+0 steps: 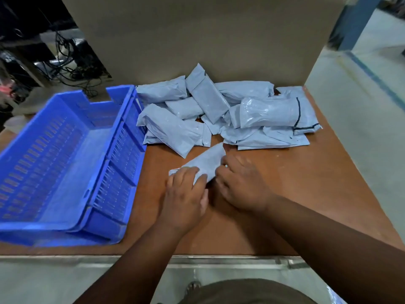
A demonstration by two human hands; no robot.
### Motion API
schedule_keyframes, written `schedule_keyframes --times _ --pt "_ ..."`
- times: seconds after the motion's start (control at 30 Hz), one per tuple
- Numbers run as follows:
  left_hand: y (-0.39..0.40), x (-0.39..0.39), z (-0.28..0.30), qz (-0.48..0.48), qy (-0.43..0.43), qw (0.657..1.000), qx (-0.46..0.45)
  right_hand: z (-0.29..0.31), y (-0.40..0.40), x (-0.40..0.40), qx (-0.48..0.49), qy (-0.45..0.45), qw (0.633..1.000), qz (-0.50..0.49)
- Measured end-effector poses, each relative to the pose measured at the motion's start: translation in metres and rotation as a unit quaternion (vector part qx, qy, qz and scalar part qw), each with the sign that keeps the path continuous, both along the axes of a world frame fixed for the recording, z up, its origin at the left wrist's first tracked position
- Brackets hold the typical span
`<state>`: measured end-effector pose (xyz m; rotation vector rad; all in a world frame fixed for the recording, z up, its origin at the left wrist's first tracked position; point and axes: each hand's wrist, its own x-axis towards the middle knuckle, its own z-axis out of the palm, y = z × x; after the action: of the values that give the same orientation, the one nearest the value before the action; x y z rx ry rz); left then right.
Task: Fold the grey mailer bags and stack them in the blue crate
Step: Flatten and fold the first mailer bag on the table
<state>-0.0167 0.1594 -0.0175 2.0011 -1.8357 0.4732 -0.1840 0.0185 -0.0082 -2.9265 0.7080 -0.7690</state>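
Both grips are working on one grey mailer bag (205,162) lying slantwise on the brown table (285,194), just in front of the pile of mailer bags (219,108). Left hand (186,194) is lying over the bag's near end, fingers curling over its edge and grasping it; the end beneath is being hidden by the hand. Right hand (238,185) is pinching the bag's right edge, though its fingertips are blurring into the plastic and are hard to make out. To the left, the blue crate (114,172) is sitting on the table with its floor showing bare; its left part is being cut off by the picture's edge. Behind the pile a cardboard panel (197,36) is standing upright, hiding whatever is behind it.
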Motion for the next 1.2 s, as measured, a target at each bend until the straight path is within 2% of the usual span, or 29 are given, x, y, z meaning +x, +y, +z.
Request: schedule_keyframes --times 0.07,0.17,0.23,0.33,0.5,0.67,0.83,0.93,1.03,1.2 --pt "-0.015 0.015 0.009 0.104 0.008 0.992 0.075 0.013 -0.008 0.025 -0.005 -0.008 1.000 0.007" --pt "-0.034 0.041 0.012 0.181 0.098 0.940 0.274 0.021 -0.028 0.059 0.045 0.150 0.988 0.006" --pt "-0.035 0.044 0.008 0.172 0.090 0.930 0.314 0.013 -0.039 0.067 0.065 0.261 0.963 0.003" --pt "-0.021 0.040 0.000 0.124 0.031 0.953 0.276 0.000 -0.041 0.054 0.053 0.303 0.951 0.005" --pt "0.009 0.016 -0.008 0.020 0.133 0.969 0.210 0.003 -0.012 0.005 0.069 0.258 0.964 -0.004" --pt "0.028 -0.024 -0.016 -0.070 0.070 0.973 0.210 0.002 0.023 -0.076 0.084 0.232 0.967 -0.066" --pt "0.030 -0.060 -0.006 -0.047 0.020 0.971 0.234 -0.002 0.040 -0.113 0.116 0.191 0.969 -0.105" --pt "0.027 -0.076 0.006 -0.087 0.005 0.970 0.226 0.000 0.039 -0.114 0.113 0.149 0.977 -0.097" --pt "0.010 -0.089 0.001 -0.094 0.010 0.970 0.224 -0.012 0.037 -0.110 0.109 0.172 0.975 -0.088" --pt "-0.020 -0.079 -0.032 -0.049 0.005 0.963 0.265 -0.047 0.030 -0.109 0.169 0.185 0.962 -0.111"
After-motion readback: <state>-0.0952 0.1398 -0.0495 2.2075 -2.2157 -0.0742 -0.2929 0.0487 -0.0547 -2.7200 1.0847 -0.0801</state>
